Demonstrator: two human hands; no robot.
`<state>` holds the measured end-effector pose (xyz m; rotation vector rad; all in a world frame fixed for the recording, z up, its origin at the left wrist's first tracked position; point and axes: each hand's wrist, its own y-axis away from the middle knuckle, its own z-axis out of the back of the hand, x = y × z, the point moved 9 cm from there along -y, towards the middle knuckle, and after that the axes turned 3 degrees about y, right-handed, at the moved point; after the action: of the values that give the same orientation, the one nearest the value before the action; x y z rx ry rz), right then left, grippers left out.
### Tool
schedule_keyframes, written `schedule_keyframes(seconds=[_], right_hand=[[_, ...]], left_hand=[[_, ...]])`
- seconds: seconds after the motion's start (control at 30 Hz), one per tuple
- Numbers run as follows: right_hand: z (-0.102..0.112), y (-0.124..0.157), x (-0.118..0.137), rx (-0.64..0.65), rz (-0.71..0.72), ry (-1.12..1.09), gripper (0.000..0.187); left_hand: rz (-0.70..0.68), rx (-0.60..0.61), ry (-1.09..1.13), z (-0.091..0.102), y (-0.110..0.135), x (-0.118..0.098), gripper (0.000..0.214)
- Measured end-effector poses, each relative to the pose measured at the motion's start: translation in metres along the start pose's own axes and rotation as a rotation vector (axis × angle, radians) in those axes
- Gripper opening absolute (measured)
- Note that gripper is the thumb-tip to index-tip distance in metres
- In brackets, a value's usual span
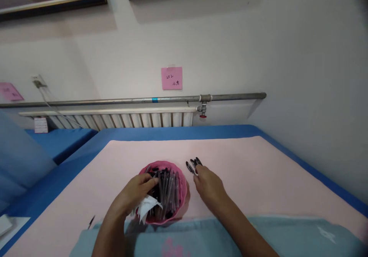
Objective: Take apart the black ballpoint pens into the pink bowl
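Observation:
A round pink basket (184, 193) with a wavy rim stands on the pink sheet, packed with black-capped and clear pens (168, 191). My left hand (139, 190) reaches over the basket's left side, its thumb and fingers bent down among the pens. Crumpled white tissue (148, 206) hangs from under that palm, over the near rim. To the right of the basket, my right hand (209, 186) is closed around several pens (194, 164), their black ends fanned out past the fingers. What its palm covers is hidden.
The pink sheet (230, 161) lies on a blue table (178, 133). A light blue cloth (287, 236) covers the near edge, and one loose pen (91, 221) lies at the left. Behind the table are a radiator (146, 119), a metal pipe (115, 102) and a pink note (171, 78).

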<state>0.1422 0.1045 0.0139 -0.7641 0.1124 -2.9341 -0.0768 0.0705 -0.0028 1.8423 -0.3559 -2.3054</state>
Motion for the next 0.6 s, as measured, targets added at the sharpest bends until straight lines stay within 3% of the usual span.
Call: schedule_keyframes(seconds=[0.2,0.37,0.47,0.6], right_hand=[[-0.014,-0.002,-0.012,0.078,-0.059,-0.015,0.023],[-0.001,-0.006,0.001,0.119,-0.081,-0.274,0.023],[-0.005,0.003,0.023,0.262,-0.036,-0.488,0.024],[-0.029,0.026,0.051,0.558,-0.048,-0.926,0.017]], left_hand=[[-0.011,0.126,0.127,-0.019,0.004,-0.007,0.037],[-0.022,0.150,0.265,-0.028,0.002,-0.010,0.036],[-0.058,0.118,0.436,-0.030,0.000,-0.020,0.037],[-0.089,0.073,0.654,-0.027,-0.003,-0.025,0.036]])
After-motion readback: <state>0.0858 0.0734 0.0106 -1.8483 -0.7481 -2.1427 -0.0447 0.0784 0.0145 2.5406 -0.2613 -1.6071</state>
